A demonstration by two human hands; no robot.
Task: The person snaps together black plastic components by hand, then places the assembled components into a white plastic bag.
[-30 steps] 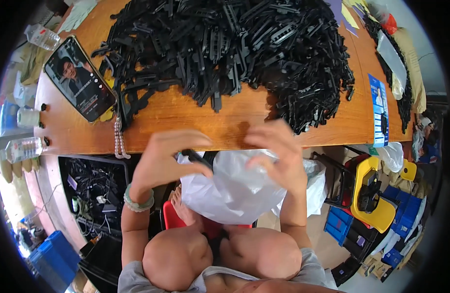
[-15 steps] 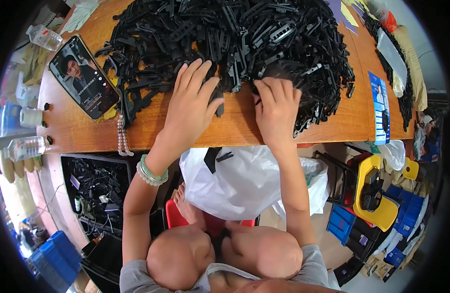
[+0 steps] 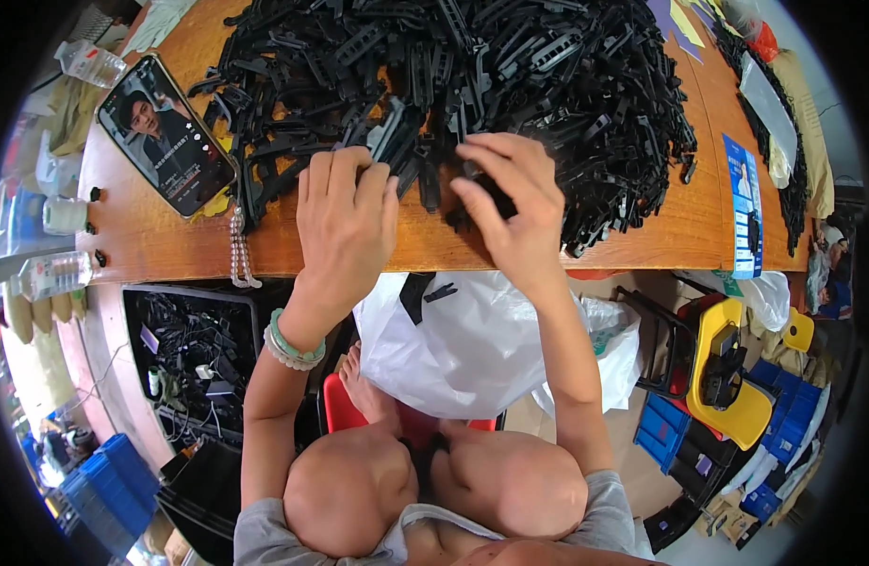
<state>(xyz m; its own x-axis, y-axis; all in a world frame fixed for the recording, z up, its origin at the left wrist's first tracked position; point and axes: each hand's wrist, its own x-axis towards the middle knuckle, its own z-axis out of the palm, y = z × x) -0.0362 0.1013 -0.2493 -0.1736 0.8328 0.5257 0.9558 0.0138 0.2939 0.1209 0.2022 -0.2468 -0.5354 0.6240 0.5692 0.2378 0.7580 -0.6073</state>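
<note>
A large heap of black plastic clips (image 3: 434,66), long and slotted, covers the far part of the wooden table (image 3: 425,250). At its near edge my left hand (image 3: 345,212) is closed, back upward, fingers curled and side by side; their tips are hidden, so I cannot tell what they hold. Beside it my right hand (image 3: 519,203) arches over the heap's edge, thumb and fingers apart, with dark pieces below and between them. Between the hands, a black clip (image 3: 430,179) points toward me. A white plastic bag (image 3: 453,349) hangs below the table edge, with a black piece (image 3: 415,297) on it.
A phone (image 3: 165,137) playing a video lies at the left, a beaded strap (image 3: 241,250) hanging from it. Clear bottles (image 3: 55,275) stand farther left. A blue printed card (image 3: 741,203) is at the right. Below are a black bin (image 3: 194,358) and a yellow chair (image 3: 727,377).
My left hand has drawn back toward me and its spread fingers have curled. My right hand has shifted slightly nearer and its thumb has opened out to the left.
</note>
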